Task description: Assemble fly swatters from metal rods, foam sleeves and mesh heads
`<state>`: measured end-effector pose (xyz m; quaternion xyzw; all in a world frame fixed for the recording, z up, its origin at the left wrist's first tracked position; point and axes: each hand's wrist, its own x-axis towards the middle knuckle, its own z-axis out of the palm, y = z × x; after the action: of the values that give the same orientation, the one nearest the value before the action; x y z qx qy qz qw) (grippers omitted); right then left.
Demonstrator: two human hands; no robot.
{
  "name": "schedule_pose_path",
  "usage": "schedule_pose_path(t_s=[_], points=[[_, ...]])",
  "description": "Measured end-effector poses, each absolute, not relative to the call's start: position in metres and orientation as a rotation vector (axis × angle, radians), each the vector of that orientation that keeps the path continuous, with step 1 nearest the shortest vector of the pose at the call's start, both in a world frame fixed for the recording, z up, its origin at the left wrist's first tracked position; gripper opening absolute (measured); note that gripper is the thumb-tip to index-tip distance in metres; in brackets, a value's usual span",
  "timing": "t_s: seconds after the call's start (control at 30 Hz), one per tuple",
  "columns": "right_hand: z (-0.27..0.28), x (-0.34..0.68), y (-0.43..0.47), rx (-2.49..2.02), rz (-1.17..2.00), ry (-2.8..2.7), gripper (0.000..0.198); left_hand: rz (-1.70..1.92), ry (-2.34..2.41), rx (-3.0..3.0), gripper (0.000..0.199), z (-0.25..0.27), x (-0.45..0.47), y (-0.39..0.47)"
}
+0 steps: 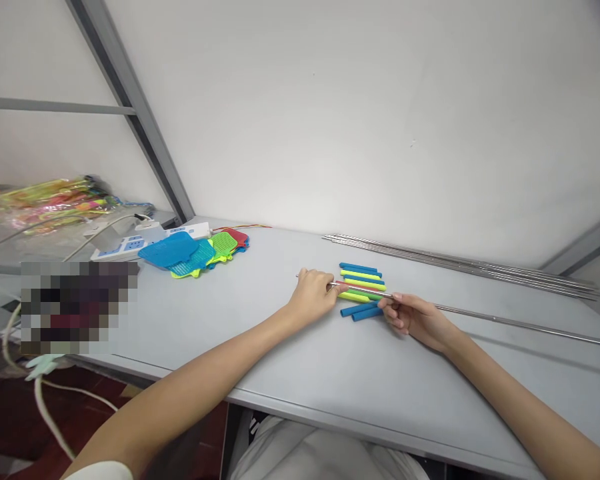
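A long thin metal rod (510, 321) runs across both hands and off past the right edge of the view. My left hand (316, 295) is closed around it close to its left end, whose tip shows just beyond the knuckles. My right hand (417, 319) pinches the same rod farther right, fingers curled. Behind and under the rod lie several plastic handle tubes in blue, yellow and green; a yellow tube (364, 274) is among them. Two blue tubes (360, 311) lie nearer to me, partly hidden by my right hand.
More metal rods (460, 263) lie in a bundle along the wall. Blue, green and red mesh fly swatter heads (180, 250) overlap at the left, before white power strips (125, 248). Bagged colourful items (50, 203) sit far left. The table's front edge (290, 408) runs close to me.
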<state>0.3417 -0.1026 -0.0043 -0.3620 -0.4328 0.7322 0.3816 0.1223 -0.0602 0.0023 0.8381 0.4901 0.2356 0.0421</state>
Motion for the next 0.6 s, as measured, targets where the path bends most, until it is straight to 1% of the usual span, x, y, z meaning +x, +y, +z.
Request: schedule_pose_path(t_s=[0.6], points=[[-0.0051,0.3385,-0.1035,-0.91,1.838,-1.2,0.028,0.747,1.525,2.446,0.049,0.0014,0.1231,-0.0575]])
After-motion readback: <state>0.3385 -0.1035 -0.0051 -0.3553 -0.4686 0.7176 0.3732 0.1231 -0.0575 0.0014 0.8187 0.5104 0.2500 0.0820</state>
